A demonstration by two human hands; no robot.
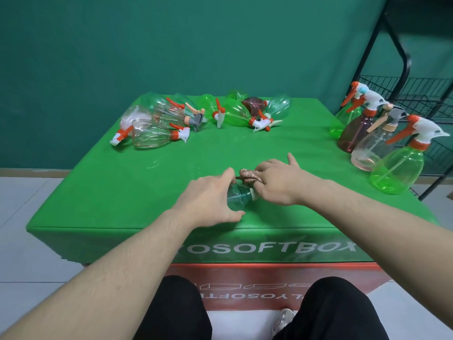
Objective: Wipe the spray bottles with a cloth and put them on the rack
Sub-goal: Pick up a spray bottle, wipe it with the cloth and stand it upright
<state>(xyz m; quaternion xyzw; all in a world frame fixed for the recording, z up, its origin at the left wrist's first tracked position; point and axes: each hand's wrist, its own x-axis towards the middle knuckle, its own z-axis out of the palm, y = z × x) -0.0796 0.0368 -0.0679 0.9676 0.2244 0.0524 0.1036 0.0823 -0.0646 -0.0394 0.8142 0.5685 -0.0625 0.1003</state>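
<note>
Head view: both hands work a teal spray bottle (239,196) lying near the front edge of the green surface (122,192).

Left hand (208,201) curls round the bottle's body; right hand (279,184) closes its grip at the neck end, pinching a patterned cloth (248,177) against it. Beyond the grip, unwiped bottles (157,123) lie in a heap; right of it, four upright bottles (397,168) stand by the black rack (402,69). My guess: the smooth round bottle could roll or slip off the front edge if the left grip loosens, and a reach toward the rack might topple the upright ones.
</note>
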